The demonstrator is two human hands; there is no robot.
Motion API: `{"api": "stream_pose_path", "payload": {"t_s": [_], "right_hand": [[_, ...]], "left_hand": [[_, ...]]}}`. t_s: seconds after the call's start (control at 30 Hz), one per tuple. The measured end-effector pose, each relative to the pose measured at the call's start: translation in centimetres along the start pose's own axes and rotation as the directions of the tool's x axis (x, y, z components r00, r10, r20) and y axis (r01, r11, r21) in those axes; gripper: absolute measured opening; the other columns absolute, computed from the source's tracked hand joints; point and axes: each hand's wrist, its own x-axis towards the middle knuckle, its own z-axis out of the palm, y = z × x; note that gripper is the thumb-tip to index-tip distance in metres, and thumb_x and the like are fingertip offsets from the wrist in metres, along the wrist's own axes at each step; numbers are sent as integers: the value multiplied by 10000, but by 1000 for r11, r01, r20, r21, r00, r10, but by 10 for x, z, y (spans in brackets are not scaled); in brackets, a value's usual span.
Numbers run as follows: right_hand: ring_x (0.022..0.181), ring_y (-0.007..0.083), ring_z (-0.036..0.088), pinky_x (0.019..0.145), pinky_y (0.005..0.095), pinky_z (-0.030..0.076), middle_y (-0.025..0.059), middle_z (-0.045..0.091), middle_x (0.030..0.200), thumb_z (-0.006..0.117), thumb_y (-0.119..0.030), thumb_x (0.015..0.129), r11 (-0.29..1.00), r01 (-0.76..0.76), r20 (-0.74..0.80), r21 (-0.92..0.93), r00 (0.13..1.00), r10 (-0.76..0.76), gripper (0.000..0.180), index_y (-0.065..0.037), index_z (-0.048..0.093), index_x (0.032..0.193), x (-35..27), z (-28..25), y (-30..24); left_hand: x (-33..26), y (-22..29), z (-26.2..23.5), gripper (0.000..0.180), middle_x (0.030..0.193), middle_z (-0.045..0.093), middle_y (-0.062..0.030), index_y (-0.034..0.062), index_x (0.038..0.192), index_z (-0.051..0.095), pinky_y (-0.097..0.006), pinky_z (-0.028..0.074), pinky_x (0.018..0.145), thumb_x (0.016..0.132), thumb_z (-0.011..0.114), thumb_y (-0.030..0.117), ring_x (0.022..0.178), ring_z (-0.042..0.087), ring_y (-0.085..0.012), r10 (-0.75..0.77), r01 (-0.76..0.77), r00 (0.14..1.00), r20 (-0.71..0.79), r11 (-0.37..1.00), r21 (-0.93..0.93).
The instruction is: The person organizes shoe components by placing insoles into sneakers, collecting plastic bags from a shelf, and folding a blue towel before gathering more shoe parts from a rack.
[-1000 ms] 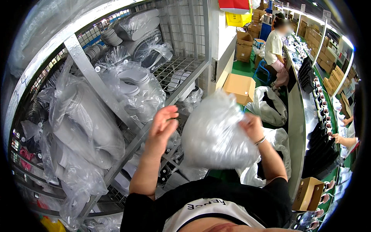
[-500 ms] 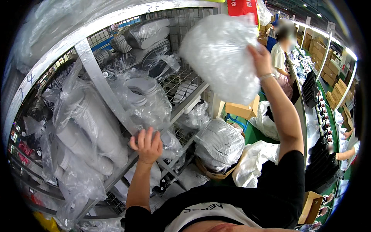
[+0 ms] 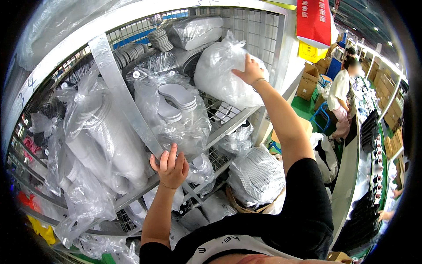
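The right hand (image 3: pixel 249 70) was raised high, its fingers spread flat against a clear plastic bag (image 3: pixel 224 75) of white stuff. The hand pressed on the bag rather than closing round it. The bag sat on the upper wire shelf (image 3: pixel 228 121) of a metal rack (image 3: pixel 110 70), near the rack's right end, leaning against the mesh back.

The left hand (image 3: pixel 170 166) was lower, at the front edge of the shelf. Its fingers were open and pointed up, touching the bottom of a bag of insoles (image 3: pixel 176 110) just beside a slanted metal brace. It gripped nothing.

More bags crowded the rack: a long one (image 3: pixel 105 136) to the left, and flat packs (image 3: pixel 193 31) stacked near the top. A bag of stacked white pieces (image 3: pixel 257 176) rested in a basket below the shelf, between the two arms.

To the right, well apart, another person in a pale shirt (image 3: pixel 339 90) stood by a long surface (image 3: pixel 351 176) lined with dark trays (image 3: pixel 369 127). Cardboard boxes (image 3: pixel 310 81) stood on the green floor near that person, and a red banner (image 3: pixel 314 22) hung above.
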Motion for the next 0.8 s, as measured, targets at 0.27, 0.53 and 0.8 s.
{"api": "stream_pose_path", "payload": {"t_s": [0.27, 0.53, 0.8], "right_hand": [[1126, 281, 298, 878, 485, 257, 85, 310, 1239, 584, -371, 644, 886, 366, -231, -284, 871, -434, 604, -177, 372, 1175, -49, 16, 20], [1045, 210, 378, 717, 410, 397, 41, 421, 1156, 439, -216, 759, 989, 77, -261, -122, 959, -107, 251, -120, 536, 970, 15, 79, 41], [1196, 244, 212, 892, 457, 239, 57, 176, 1330, 455, -357, 736, 816, 394, -165, -424, 852, -497, 609, -140, 239, 1263, -4, 129, 97]], "left_hand": [[4, 0, -3, 69, 1038, 520, -9, 135, 668, 530, -488, 161, 906, 637, 512, 194, 1032, 325, -195, -50, 49, 999, 17, 998, 48], [1, -12, -18, 96, 1058, 514, -25, 138, 684, 557, -493, 231, 825, 601, 570, 184, 926, 415, -174, -29, 28, 985, 173, 1000, 6], [-4, -4, -4, 152, 1061, 521, -48, 109, 702, 575, -520, 217, 875, 712, 499, 241, 1027, 398, -168, 9, -1, 998, 65, 992, -124]]}}
